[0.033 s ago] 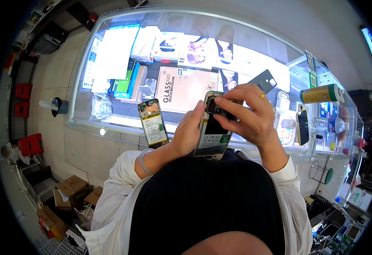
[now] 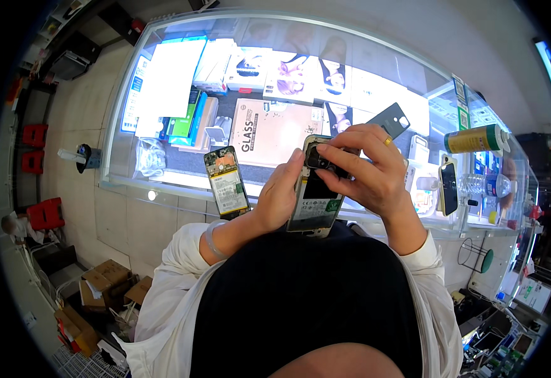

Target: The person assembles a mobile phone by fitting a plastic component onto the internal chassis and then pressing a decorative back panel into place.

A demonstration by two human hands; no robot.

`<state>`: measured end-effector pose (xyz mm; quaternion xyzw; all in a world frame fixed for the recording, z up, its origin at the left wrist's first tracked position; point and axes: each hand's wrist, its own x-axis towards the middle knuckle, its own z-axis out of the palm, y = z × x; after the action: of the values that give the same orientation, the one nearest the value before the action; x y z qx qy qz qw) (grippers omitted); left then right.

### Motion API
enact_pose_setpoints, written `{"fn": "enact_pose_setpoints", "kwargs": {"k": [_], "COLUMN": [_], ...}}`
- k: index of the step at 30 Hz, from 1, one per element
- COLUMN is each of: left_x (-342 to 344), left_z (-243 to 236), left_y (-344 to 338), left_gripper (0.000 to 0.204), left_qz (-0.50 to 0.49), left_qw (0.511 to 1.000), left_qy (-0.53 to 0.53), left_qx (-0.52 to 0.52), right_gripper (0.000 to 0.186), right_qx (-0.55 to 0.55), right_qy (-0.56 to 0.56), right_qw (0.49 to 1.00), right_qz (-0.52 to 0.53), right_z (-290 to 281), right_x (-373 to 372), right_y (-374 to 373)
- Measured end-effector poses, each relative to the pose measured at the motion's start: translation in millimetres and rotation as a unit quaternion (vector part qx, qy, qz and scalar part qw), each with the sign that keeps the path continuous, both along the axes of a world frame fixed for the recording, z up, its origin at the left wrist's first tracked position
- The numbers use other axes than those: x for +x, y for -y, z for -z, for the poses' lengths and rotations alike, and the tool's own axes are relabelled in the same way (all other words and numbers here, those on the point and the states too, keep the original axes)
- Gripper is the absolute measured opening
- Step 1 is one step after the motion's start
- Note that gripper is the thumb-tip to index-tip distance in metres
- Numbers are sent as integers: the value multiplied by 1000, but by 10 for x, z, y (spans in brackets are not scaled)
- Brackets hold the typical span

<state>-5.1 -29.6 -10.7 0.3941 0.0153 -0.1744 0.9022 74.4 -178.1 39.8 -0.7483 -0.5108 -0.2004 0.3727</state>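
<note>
The left hand (image 2: 282, 198) holds an opened smartphone (image 2: 316, 192) with its back cover off, so that the inner frame and battery label face up; the thumb lies along the phone's left edge and the fingers are hidden behind it, so this grip is closed around the phone's lower half. The phone is held just above the near edge of the glass worktop (image 2: 162, 183), in front of the person's chest; its long axis runs from about 6 o'clock to 12 o'clock, tipped a little toward 1 o'clock, with the camera end pointing away from the person.

The right hand (image 2: 373, 173) comes in from 4 o'clock and lies over the phone's upper right; its fingertips (image 2: 321, 151) are pinched on the dark camera region at the top of the phone, touching it; whether they hold a small part there I cannot tell. So the spot being worked lies at about 10 o'clock from the right palm, and the right hand is the nearer one to that end; a ring (image 2: 387, 142) shows on one finger.

Lying flat on the worktop at 9 o'clock from the left hand, near but apart, is a second opened phone (image 2: 227, 181); a dark back cover (image 2: 389, 120) rests at 1 o'clock beyond the right hand; a green cylindrical can (image 2: 477, 138) lies on its side farther toward 3 o'clock.
</note>
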Motion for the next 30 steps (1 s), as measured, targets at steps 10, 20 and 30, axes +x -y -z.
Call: {"fn": "enact_pose_setpoints", "kwargs": {"k": [10, 20, 30], "left_x": [-5, -10, -34], "left_z": [-35, -65, -132], "left_y": [23, 18, 41], "left_gripper": [48, 50, 54], "left_qz": [-11, -9, -33], "left_qw": [1000, 997, 996], "left_qy": [17, 41, 20], "left_qx": [21, 69, 86], "right_gripper": [34, 32, 30], "right_qx": [-14, -17, -16], "right_qy": [-31, -35, -83], "right_qw": [999, 999, 996], "right_qz": [14, 27, 38], "right_z": [-45, -51, -60], "right_x": [-19, -52, -105], "right_y": [28, -5, 8]}}
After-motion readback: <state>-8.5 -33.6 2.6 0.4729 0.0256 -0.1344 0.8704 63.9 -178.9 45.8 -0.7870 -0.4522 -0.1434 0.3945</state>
